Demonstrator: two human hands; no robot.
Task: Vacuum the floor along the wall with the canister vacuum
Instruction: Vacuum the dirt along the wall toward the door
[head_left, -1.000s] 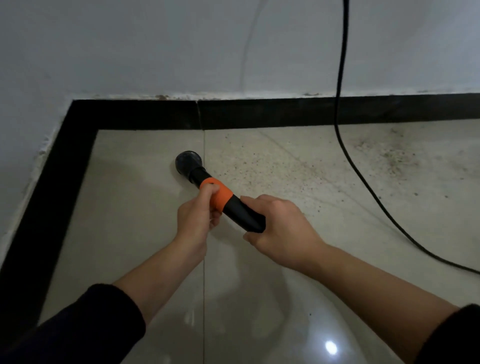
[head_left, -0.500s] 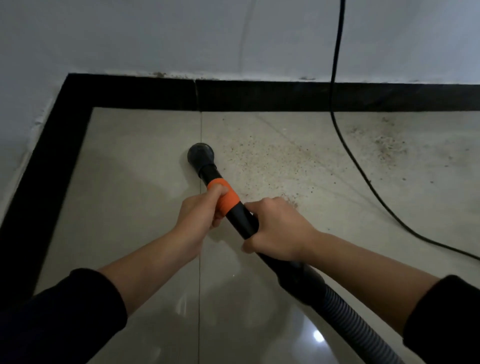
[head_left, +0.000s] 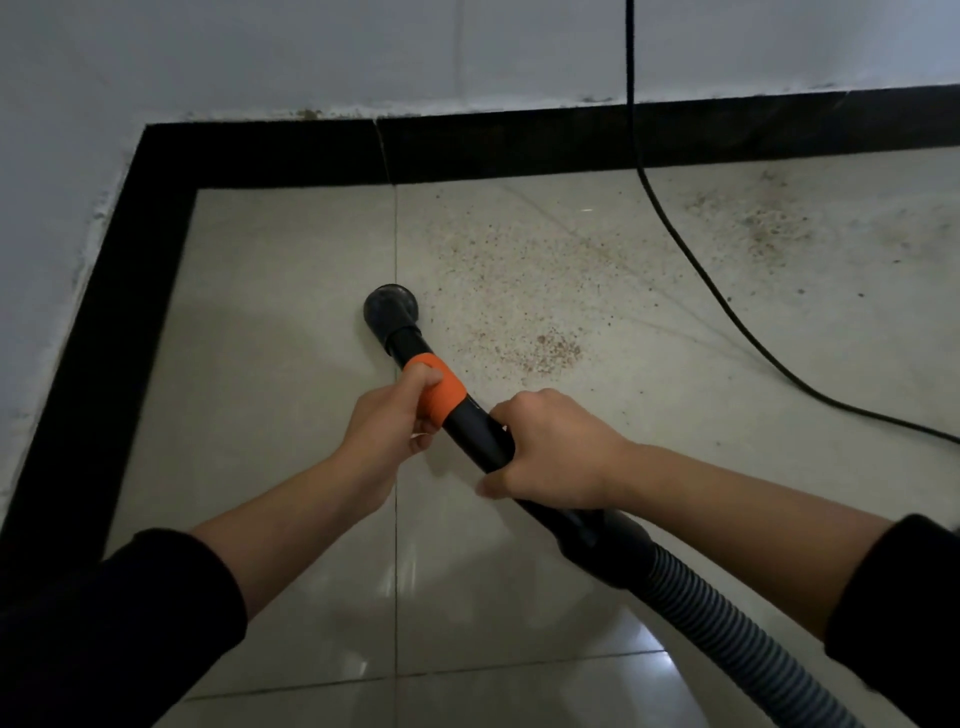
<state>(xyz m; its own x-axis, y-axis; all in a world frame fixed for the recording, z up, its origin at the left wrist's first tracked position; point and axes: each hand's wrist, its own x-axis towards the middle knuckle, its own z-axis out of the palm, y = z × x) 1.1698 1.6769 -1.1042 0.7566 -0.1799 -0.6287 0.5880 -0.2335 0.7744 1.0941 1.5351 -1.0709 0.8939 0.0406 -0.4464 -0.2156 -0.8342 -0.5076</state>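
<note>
Gripping the canister vacuum's black wand (head_left: 480, 434) with both hands, the person rests its round brush nozzle (head_left: 390, 312) on the tiled floor (head_left: 260, 322), over a grout line near the left corner and short of the black border strip (head_left: 519, 150) under the far wall (head_left: 311, 52). The left hand (head_left: 384, 431) curls round the orange collar (head_left: 441, 396), thumb on top. The right hand (head_left: 556, 457) wraps the tube just nearer, beside the cuff where the grey ribbed hose (head_left: 727, 623) begins. The hose trails off to the near right; the canister itself is out of view. Brown grit (head_left: 545, 351) lies scattered just right of the nozzle, and more lies farther right beyond the black power cord (head_left: 691, 260), which drops down the wall and crosses the floor.

The wand appears to be stiff, light, smooth plastic, so it should steer precisely from a hold close to the nozzle. The collar probably gives the surer purchase. The hose looks soft and springy and will likely tug backward. The loose cord may snag on a sweep to the right.
</note>
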